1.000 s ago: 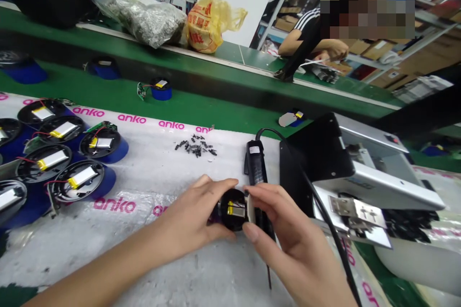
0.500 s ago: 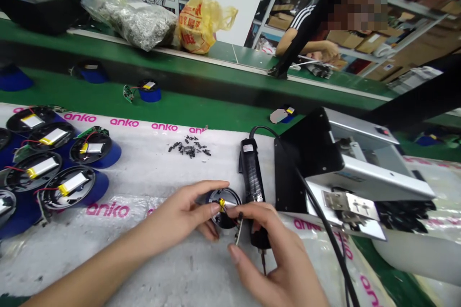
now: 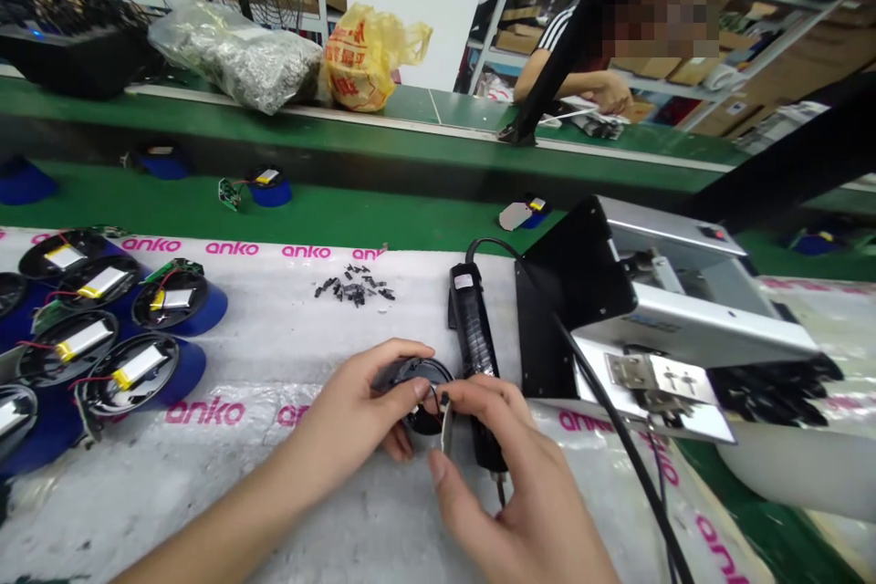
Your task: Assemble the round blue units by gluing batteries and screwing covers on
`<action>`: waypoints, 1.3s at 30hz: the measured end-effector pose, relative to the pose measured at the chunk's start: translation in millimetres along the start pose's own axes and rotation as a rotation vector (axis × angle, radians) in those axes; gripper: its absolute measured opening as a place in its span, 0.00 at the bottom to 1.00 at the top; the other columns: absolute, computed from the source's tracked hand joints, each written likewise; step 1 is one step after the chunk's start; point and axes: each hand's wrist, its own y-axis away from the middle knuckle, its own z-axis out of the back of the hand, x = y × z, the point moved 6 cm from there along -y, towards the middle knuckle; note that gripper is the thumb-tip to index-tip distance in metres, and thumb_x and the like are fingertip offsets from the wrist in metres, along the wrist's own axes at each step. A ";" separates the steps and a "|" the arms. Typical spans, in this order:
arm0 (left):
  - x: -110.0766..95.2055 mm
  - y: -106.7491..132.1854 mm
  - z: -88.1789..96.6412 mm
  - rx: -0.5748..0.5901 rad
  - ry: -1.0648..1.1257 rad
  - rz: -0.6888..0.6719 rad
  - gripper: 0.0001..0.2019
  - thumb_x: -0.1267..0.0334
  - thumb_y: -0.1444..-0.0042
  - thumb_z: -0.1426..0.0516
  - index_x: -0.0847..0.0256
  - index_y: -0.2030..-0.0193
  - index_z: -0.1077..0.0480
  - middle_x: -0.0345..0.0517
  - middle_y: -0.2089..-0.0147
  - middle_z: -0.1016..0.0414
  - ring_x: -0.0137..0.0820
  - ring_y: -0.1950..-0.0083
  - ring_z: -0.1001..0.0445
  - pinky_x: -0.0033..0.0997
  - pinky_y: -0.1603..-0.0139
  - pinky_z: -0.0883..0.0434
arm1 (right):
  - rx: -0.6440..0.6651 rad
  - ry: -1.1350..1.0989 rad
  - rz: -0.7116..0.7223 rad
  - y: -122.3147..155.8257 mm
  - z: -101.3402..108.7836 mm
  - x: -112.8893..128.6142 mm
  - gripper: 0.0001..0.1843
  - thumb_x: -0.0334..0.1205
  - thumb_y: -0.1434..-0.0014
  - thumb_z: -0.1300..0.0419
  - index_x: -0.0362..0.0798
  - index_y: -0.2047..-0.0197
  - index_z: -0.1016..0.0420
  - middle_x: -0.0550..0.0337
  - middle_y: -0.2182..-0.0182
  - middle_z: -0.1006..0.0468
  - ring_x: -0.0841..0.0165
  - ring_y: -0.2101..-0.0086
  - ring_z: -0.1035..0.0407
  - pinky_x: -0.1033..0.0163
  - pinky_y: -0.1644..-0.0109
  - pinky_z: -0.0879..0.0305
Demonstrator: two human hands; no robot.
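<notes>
Left hand (image 3: 362, 403) curls its grip around a black housing (image 3: 422, 370); right hand (image 3: 524, 461), grip partly open, holds a thin board (image 3: 447, 432).

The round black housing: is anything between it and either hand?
Nothing visible separates the left hand from the round black housing it holds. The thin board in the right hand stands at the housing's edge, partly between them.
</notes>
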 end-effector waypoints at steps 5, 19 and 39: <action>-5.2 -1.8 -2.2 -0.020 -0.035 0.011 0.11 0.67 0.44 0.43 0.57 0.53 0.29 0.33 0.72 0.26 0.19 0.86 0.34 0.18 0.85 0.34 | -0.055 0.080 0.036 0.2 -0.2 5.0 0.20 0.35 0.38 0.46 0.56 0.44 0.33 0.55 0.52 0.27 0.61 0.49 0.31 0.56 0.49 0.27; 1.8 -0.3 5.6 0.253 0.130 -0.026 0.21 0.66 0.43 0.42 0.59 0.41 0.32 0.38 0.70 0.23 0.26 0.76 0.25 0.26 0.71 0.26 | 0.042 0.101 0.261 -26.8 3.0 4.3 0.12 0.35 0.35 0.40 0.53 0.48 0.25 0.59 0.50 0.24 0.70 0.51 0.26 0.69 0.46 0.25; 12.1 -1.6 13.0 0.305 0.147 -0.030 0.26 0.53 0.35 0.42 0.59 0.33 0.35 0.41 0.72 0.21 0.30 0.72 0.21 0.28 0.67 0.25 | 0.044 0.109 0.337 -24.3 10.5 9.6 0.15 0.29 0.34 0.43 0.51 0.49 0.20 0.55 0.51 0.24 0.68 0.49 0.31 0.65 0.47 0.26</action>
